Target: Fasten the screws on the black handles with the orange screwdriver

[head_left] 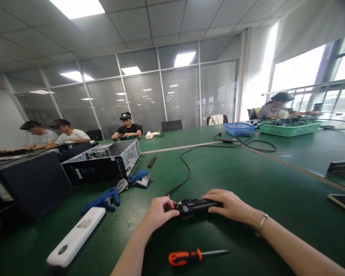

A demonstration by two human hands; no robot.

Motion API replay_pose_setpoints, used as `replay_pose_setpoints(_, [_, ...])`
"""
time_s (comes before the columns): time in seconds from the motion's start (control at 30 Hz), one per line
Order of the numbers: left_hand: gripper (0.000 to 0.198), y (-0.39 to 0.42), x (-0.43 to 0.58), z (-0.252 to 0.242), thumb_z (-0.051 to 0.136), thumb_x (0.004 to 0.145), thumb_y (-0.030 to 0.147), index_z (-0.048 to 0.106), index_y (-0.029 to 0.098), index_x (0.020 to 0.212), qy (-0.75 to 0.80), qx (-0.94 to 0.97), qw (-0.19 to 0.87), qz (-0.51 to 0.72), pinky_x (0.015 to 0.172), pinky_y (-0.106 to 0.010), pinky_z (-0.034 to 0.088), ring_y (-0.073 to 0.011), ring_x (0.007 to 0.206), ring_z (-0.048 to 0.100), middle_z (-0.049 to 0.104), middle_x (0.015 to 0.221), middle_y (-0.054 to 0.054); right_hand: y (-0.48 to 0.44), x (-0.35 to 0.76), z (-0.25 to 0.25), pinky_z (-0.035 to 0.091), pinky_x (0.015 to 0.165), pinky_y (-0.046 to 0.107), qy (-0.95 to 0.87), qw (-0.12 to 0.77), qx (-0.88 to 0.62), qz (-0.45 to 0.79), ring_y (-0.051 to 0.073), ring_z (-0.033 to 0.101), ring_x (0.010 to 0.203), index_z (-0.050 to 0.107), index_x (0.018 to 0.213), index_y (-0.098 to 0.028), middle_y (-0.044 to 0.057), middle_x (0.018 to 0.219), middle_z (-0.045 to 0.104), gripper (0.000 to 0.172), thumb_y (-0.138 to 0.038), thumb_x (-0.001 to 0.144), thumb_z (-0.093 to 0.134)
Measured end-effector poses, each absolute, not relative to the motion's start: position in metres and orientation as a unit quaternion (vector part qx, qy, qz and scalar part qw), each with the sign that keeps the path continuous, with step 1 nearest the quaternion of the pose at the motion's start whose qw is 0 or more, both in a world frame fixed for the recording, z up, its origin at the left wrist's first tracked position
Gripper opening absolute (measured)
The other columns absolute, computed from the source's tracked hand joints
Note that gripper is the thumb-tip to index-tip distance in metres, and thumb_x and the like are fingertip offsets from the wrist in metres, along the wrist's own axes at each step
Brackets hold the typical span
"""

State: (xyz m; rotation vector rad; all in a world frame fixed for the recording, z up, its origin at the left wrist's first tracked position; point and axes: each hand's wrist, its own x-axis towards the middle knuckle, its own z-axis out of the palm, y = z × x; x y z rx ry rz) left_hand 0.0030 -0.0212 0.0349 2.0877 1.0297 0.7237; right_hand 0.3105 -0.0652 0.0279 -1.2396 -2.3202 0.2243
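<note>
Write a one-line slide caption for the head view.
Left hand and right hand hold a black plastic part near an orange-handled screwdriver.

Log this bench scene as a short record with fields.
Left hand: grips one end of black plastic unit
Right hand: grips its other end
Right wrist: bracelet
Nearby: orange-handled screwdriver, blue gloves
Surface: green table
Further off: open desktop computer case
</note>
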Motion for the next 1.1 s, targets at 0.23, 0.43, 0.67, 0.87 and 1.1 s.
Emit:
replay_pose_setpoints(0.23, [0.024, -0.021, 0.005, 0.037, 0.071, 0.073, 0.029, 0.069, 0.021, 0.096, 0.404, 0.830, 0.214, 0.319, 0.091, -0.036, 0.046, -0.0256, 0.106, 0.060, 0.066, 0.114, -0.007, -0.060, 0.343, 0.017, 0.050, 0.085, 0.035, -0.818, 0.257, -0.514, 0.033, 0.022, 0.064, 0.095, 0.060, 0.122, -0.026, 0.007, 0.112, 0.066, 0.040, -0.045, 0.089, 0.049])
replay_pose_setpoints(0.43, [0.018, -0.019, 0.005, 0.036, 0.068, 0.077, 0.028, 0.070, 0.021, 0.094, 0.393, 0.841, 0.183, 0.325, 0.095, -0.038, 0.045, -0.0238, 0.105, 0.062, 0.068, 0.112, -0.007, -0.046, 0.441, -0.010, 0.051, 0.074, 0.036, -0.659, 0.229, -0.713, -0.075, 0.027, 0.064, 0.092, 0.063, 0.116, -0.025, 0.008, 0.110, 0.066, 0.045, -0.053, 0.086, 0.043])
replay_pose_setpoints(0.67, [0.012, -0.023, 0.007, 0.036, 0.066, 0.078, 0.028, 0.071, 0.021, 0.087, 0.386, 0.848, 0.192, 0.308, 0.094, -0.033, 0.046, -0.0208, 0.099, 0.064, 0.071, 0.105, -0.005, -0.054, 0.549, -0.031, 0.047, 0.057, 0.048, -0.428, 0.168, -0.880, -0.119, 0.042, 0.062, 0.082, 0.067, 0.091, -0.016, 0.023, 0.092, 0.063, 0.042, -0.046, 0.086, 0.038])
replay_pose_setpoints(0.87, [0.014, -0.021, 0.007, 0.036, 0.063, 0.080, 0.030, 0.072, 0.022, 0.087, 0.388, 0.857, 0.192, 0.279, 0.092, -0.032, 0.047, -0.0207, 0.098, 0.065, 0.071, 0.103, -0.004, -0.060, 0.564, -0.027, 0.049, 0.061, 0.048, -0.382, 0.159, -0.903, -0.117, 0.040, 0.062, 0.085, 0.065, 0.089, -0.013, 0.023, 0.093, 0.061, 0.040, -0.043, 0.085, 0.039])
replay_pose_setpoints(1.1, [0.020, -0.013, 0.007, 0.032, 0.058, 0.082, 0.035, 0.073, 0.021, 0.085, 0.393, 0.863, 0.190, 0.253, 0.091, -0.033, 0.048, -0.0222, 0.097, 0.065, 0.071, 0.103, -0.005, -0.060, 0.551, -0.020, 0.046, 0.074, 0.049, -0.369, 0.159, -0.902, -0.156, 0.037, 0.061, 0.090, 0.066, 0.095, -0.013, 0.020, 0.094, 0.063, 0.039, -0.043, 0.085, 0.043])
